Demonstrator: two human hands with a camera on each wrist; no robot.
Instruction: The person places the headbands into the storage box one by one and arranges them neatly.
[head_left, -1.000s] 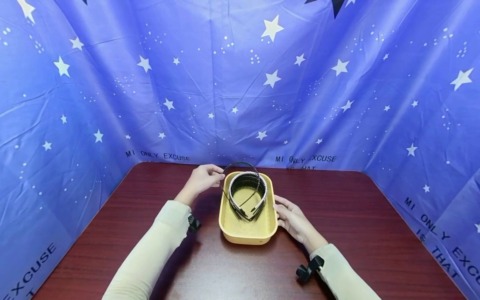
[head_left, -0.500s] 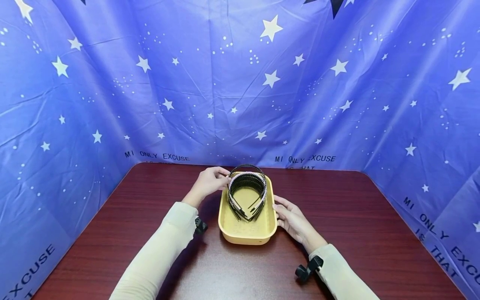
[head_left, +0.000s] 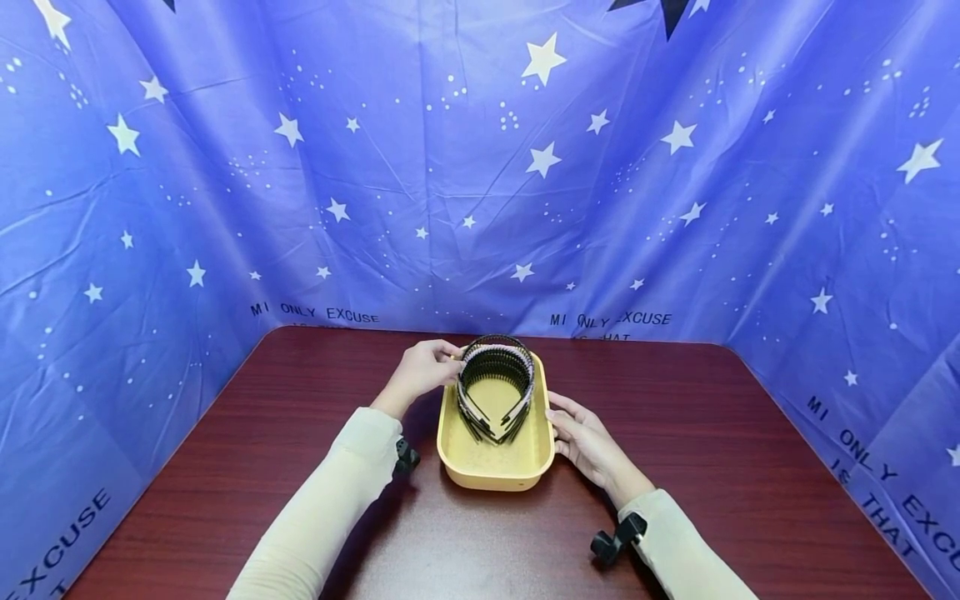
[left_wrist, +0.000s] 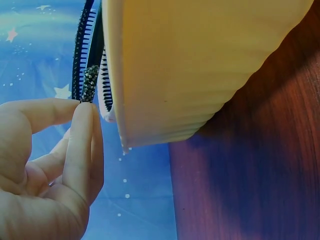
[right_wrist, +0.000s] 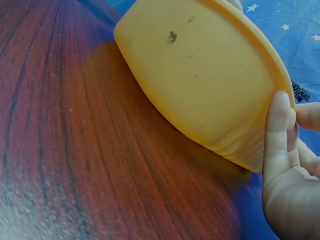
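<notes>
In the head view, a yellow plastic bin [head_left: 491, 481] stands on the table with several nested toothed headbands [head_left: 497, 367] in its far part, mostly black, some with pale trim. My left hand [head_left: 420, 372] is at the bin's far left corner. Between its thumb and finger it pinches a glittery black headband [left_wrist: 90, 82], whose arc shows behind the others. Over on the right side, my right hand [head_left: 592, 442] grips the bin's rim, its thumb [right_wrist: 278, 125] against the outer wall and a finger over the edge.
The dark red wooden table [head_left: 675, 417] reaches back to a blue star-printed curtain [head_left: 450, 167], which hangs on the left, back and right. Black wrist devices [head_left: 619, 537] are strapped over both pale sleeves.
My left hand has moved right and slightly nearer, bringing the black headband from the bin's left side into line with the stack. The right hand and bin have stayed still.
</notes>
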